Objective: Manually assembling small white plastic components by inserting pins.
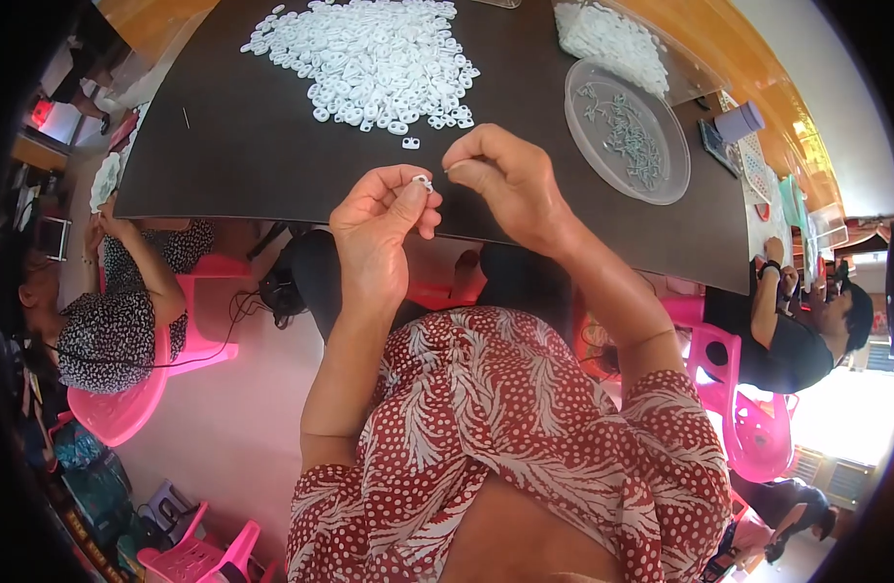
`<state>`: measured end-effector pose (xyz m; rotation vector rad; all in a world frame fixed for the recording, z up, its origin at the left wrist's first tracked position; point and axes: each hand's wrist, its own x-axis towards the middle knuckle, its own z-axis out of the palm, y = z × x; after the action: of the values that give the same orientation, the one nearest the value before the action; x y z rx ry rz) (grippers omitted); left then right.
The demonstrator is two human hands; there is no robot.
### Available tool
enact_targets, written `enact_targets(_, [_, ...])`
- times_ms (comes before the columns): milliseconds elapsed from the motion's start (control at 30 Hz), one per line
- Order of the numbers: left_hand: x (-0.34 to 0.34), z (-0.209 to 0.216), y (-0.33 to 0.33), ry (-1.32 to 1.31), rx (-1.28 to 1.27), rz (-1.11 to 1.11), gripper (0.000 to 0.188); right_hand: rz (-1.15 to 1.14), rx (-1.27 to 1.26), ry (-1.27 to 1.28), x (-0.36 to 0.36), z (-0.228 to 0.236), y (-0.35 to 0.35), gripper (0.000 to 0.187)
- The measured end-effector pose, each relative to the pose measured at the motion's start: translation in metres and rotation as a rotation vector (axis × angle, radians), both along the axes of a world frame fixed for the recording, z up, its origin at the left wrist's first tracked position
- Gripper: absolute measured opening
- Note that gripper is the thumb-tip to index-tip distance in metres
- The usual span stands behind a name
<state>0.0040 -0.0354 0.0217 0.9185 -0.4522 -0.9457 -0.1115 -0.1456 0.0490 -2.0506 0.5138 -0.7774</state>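
Note:
My left hand (377, 225) pinches a small white plastic piece (423, 182) between thumb and fingertips, above the near edge of a dark table (233, 146). My right hand (505, 177) is just to its right, fingertips pinched on a thin metal pin (451, 167) that points toward the white piece. A large heap of similar white plastic pieces (369, 58) lies on the table beyond both hands. One loose white piece (410, 143) sits nearest the hands.
A clear round dish (602, 155) with several small metal pins stands at the right. A clear bag of white pieces (612, 39) lies behind it. Seated people on pink plastic chairs (126, 408) are at left and right (797, 330).

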Motion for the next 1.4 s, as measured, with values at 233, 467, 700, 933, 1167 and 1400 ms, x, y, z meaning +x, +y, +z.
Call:
enact_targets(233, [-0.004, -0.002, 0.004, -0.014, -0.018, 0.031, 0.009, 0.017, 0.093, 0.034, 0.004, -0.004, 0.015, 0.007])
enact_targets(467, [-0.008, -0.002, 0.007, -0.092, -0.023, 0.082, 0.008, 0.011, 0.160, -0.013, 0.007, -0.009, 0.020, 0.007])
enact_targets(700, [-0.009, -0.004, 0.010, -0.116, -0.022, 0.098, 0.009, 0.045, 0.223, -0.056, 0.009, -0.009, 0.024, 0.007])
enact_targets(933, [-0.011, -0.003, 0.012, -0.107, -0.018, 0.126, 0.008, 0.046, 0.193, -0.062, 0.010, -0.008, 0.027, 0.007])
enact_targets(1167, [-0.015, -0.008, 0.012, -0.165, -0.024, 0.212, 0.009, 0.007, -0.002, -0.059, 0.014, -0.015, 0.029, 0.005])
enact_targets(1400, [-0.017, -0.018, 0.010, -0.303, -0.028, 0.332, 0.010, -0.060, -0.135, -0.042, 0.022, -0.031, 0.032, 0.006])
